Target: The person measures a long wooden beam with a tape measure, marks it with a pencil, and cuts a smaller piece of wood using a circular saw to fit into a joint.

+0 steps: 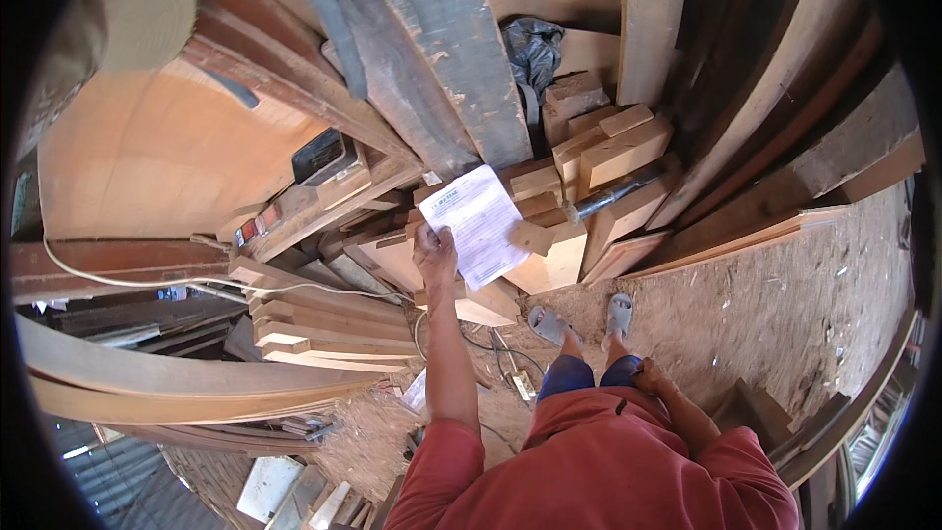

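Note:
My left hand (435, 253) is closed on the lower left edge of a white printed sheet of paper (473, 221), thumb on top. The sheet is held out over stacked wooden pieces. A small wooden block (532, 238) shows at its right edge; I cannot tell whether they touch. My right hand (650, 376) is low beside my right thigh, at the blue shorts (566, 375), with its fingers curled. Whatever it may hold is hidden.
Cut timber blocks (625, 154) are piled ahead, with a dark cylindrical tool (618, 198) among them. Long boards (775, 137) lean at the right. More planks (334, 339) stack at the left, crossed by a pale cable (196, 285). A dark cord (500, 353) lies near my feet.

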Demonstrator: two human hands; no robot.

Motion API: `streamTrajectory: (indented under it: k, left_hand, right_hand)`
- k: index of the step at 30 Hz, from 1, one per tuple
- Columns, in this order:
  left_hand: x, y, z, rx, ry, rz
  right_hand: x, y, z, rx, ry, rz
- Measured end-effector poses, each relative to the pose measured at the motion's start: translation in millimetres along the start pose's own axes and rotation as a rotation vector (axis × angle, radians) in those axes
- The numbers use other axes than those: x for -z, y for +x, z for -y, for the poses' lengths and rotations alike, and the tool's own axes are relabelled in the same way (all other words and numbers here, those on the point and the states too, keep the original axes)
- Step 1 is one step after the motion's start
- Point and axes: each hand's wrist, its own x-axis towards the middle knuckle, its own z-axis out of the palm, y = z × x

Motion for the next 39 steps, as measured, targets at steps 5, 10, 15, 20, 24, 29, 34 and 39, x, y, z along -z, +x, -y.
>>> streamTrajectory:
  k: [5,10,15,20,24,29,34,39]
  left_hand:
    - [-26,-24,-47,-0.254,0.438,-0.479]
    - [37,-134,-81,-0.603,0.624,-0.718]
    - [19,-283,-6,-0.225,0.745,-0.759]
    - [-20,-500,88,0.212,0.618,-0.927]
    - [-141,-711,137,0.837,0.549,-1.281]
    - [-223,-815,135,1.371,0.056,-1.399]
    - [-293,-896,131,1.452,-0.301,-1.717]
    - [-301,-934,165,1.503,-0.183,-1.910]
  right_hand:
    - [71,26,24,0.187,-0.085,-0.099]
    - [83,14,65,0.341,-0.245,0.027]
    - [117,79,83,0.824,-0.685,0.222]
    - [122,124,107,0.879,-0.768,0.391]
    - [143,67,116,0.733,-1.126,0.290]
    - [151,187,145,0.840,-1.342,0.179]
    - [69,138,162,1.197,-1.721,0.445]
    - [-47,60,159,0.987,-1.589,0.405]
